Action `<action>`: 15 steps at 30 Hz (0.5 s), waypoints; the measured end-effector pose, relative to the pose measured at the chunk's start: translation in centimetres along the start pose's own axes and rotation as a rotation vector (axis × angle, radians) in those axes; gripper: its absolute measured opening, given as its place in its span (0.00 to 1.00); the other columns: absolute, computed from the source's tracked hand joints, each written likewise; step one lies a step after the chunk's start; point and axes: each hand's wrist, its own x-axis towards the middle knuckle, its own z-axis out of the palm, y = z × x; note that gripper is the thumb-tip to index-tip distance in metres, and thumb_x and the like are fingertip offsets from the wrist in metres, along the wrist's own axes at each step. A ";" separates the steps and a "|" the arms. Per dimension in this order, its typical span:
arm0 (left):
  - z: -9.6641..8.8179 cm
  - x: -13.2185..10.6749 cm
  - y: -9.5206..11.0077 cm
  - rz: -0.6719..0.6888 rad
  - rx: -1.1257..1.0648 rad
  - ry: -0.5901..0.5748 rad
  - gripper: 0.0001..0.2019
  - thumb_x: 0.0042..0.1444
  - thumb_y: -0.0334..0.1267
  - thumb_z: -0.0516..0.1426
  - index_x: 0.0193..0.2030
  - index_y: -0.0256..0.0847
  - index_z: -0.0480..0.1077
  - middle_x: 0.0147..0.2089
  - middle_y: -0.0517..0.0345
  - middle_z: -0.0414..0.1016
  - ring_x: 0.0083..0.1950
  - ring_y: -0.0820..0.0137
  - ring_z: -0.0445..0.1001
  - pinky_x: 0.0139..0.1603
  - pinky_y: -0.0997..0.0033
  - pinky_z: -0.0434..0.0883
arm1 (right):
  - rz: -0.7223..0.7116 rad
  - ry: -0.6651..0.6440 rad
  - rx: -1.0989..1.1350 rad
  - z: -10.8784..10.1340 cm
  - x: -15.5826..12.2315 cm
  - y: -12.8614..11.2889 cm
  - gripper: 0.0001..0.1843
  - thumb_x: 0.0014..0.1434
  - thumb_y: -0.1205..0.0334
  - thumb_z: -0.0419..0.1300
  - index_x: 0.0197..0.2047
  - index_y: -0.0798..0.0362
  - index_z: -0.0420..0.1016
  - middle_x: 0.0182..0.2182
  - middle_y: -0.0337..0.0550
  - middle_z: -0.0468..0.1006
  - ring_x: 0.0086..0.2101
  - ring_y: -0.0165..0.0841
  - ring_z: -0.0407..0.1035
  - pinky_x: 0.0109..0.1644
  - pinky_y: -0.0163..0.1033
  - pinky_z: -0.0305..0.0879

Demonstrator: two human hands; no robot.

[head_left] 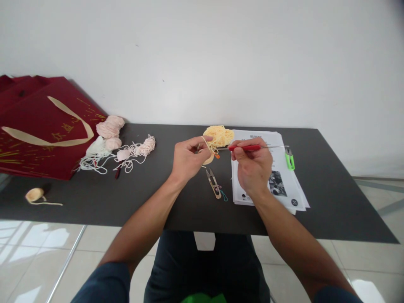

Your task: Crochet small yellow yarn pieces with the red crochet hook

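My left hand is closed in a pinch on a small round cream crochet piece with an orange stitch marker hanging from it. My right hand grips a red-handled crochet hook, its metal tip pointing left towards the piece. A strand of yellow yarn runs from the piece up to a loose pile of yellow yarn just behind my hands. Both hands hover above the dark table.
Gold thread snips lie below my hands. Printed sheets lie under my right hand, green snips on them. Pink and white yarn pieces, a red bag and a small cream piece lie at the left.
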 end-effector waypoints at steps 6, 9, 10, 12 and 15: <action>-0.1 0.5 -0.1 -0.065 -0.120 0.001 0.14 0.43 0.30 0.66 0.39 0.39 0.85 0.27 0.62 0.75 0.25 0.77 0.68 0.27 0.76 0.64 | 0.057 0.009 0.083 0.2 0.1 -0.6 0.11 0.55 0.62 0.74 0.36 0.47 0.75 0.32 0.36 0.84 0.28 0.28 0.72 0.31 0.35 0.66; -0.1 0.5 0.0 -0.069 -0.194 -0.026 0.13 0.43 0.29 0.67 0.38 0.40 0.84 0.27 0.62 0.76 0.27 0.76 0.71 0.30 0.75 0.66 | 0.128 -0.003 0.178 0.6 0.2 -0.9 0.11 0.54 0.63 0.75 0.35 0.47 0.76 0.31 0.35 0.84 0.27 0.27 0.72 0.31 0.34 0.69; -0.1 0.5 0.0 -0.067 -0.221 -0.039 0.13 0.43 0.29 0.67 0.38 0.41 0.84 0.28 0.62 0.77 0.28 0.76 0.72 0.31 0.75 0.67 | 0.166 -0.009 0.210 0.7 0.2 -0.9 0.11 0.54 0.62 0.75 0.35 0.47 0.76 0.32 0.35 0.85 0.28 0.26 0.73 0.31 0.34 0.70; 0.1 0.4 0.1 -0.066 -0.263 -0.056 0.11 0.44 0.30 0.68 0.37 0.40 0.83 0.30 0.60 0.79 0.30 0.75 0.74 0.33 0.74 0.69 | 0.245 -0.015 0.262 0.9 0.2 -0.8 0.11 0.54 0.61 0.75 0.34 0.48 0.76 0.32 0.35 0.86 0.28 0.26 0.75 0.33 0.32 0.73; 0.3 0.2 0.0 -0.076 -0.272 -0.061 0.10 0.45 0.33 0.69 0.37 0.40 0.83 0.31 0.59 0.80 0.31 0.73 0.74 0.34 0.73 0.69 | 0.331 -0.007 0.311 1.1 0.1 -0.5 0.11 0.54 0.60 0.75 0.35 0.48 0.77 0.34 0.36 0.86 0.30 0.25 0.77 0.36 0.30 0.77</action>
